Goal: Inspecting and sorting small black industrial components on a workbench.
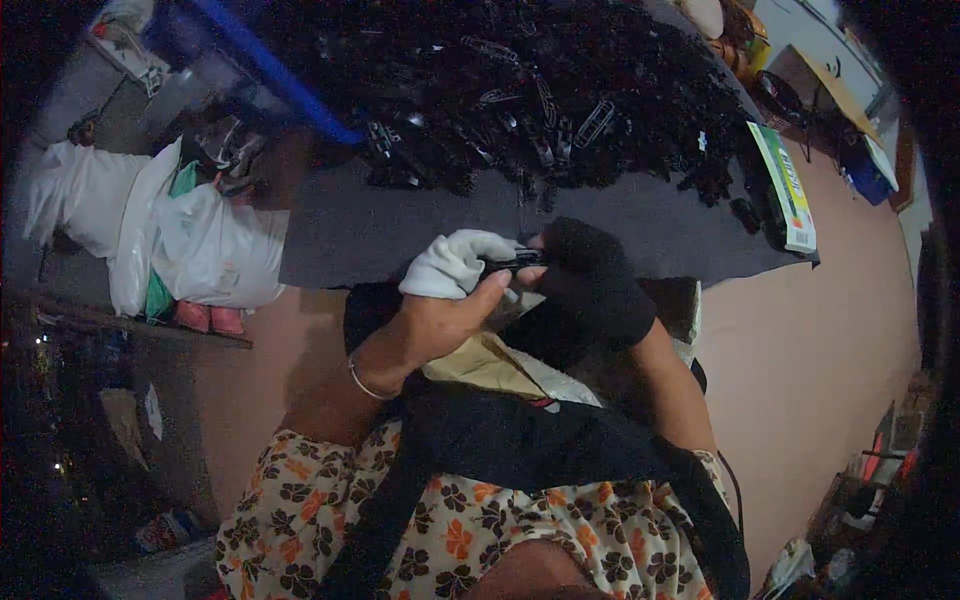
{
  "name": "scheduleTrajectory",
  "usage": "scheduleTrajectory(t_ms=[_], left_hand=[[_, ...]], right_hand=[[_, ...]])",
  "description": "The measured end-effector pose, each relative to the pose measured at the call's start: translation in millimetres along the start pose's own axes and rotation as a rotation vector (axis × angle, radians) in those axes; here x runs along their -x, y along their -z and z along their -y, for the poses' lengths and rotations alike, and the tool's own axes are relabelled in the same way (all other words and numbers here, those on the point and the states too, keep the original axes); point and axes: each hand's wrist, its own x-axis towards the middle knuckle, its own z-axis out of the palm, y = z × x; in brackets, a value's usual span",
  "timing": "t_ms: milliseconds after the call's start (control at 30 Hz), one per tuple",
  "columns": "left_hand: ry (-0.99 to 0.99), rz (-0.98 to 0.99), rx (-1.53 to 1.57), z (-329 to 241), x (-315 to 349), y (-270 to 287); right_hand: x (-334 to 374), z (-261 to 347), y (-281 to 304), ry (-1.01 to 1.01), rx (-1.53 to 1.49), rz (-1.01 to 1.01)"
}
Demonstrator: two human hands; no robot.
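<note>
My left hand [449, 318] wears a white cloth over its fingers and a thin bangle at the wrist. My right hand [592, 278] is covered by a black fingerless glove. Both are closed, fingertips meeting in front of my lap, on a small dark, shiny piece [517, 262] that looks like a black plastic clip. The fingers hide most of its shape. Just beyond the hands, a large heap of similar black pieces [540, 110] lies on a dark grey cloth [400, 215]; some show long slotted frames.
A blue bar or edge [270, 65] slants across the far left. White plastic bags [215, 245] sit left of the table. A green, yellow and white box [785, 185] stands at the cloth's right edge. Beige paper or bag material [485, 370] rests on my lap.
</note>
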Motion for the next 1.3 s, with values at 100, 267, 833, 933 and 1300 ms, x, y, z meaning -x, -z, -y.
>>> scheduleTrajectory(t_ms=[100, 267, 833, 933, 1300], left_hand=[[0.052, 0.060, 0.039, -1, 0, 0], [0.087, 0.143, -0.252, 7, -19, 27], [-0.143, -0.118, -1.173, 31, -84, 64], [-0.356, -0.131, -1.154, 35, -85, 67], [-0.278, -0.301, -1.113, 37, -87, 76]], right_hand=[[2, 7, 8, 0.012, 0.075, 0.009], [-8, 3, 28, 0.059, 0.317, 0.298], [-28, 8, 17, 0.081, 0.636, -0.155], [-29, 23, 22, -0.035, 0.629, -0.099], [-18, -9, 28, 0.180, 0.407, -0.240]])
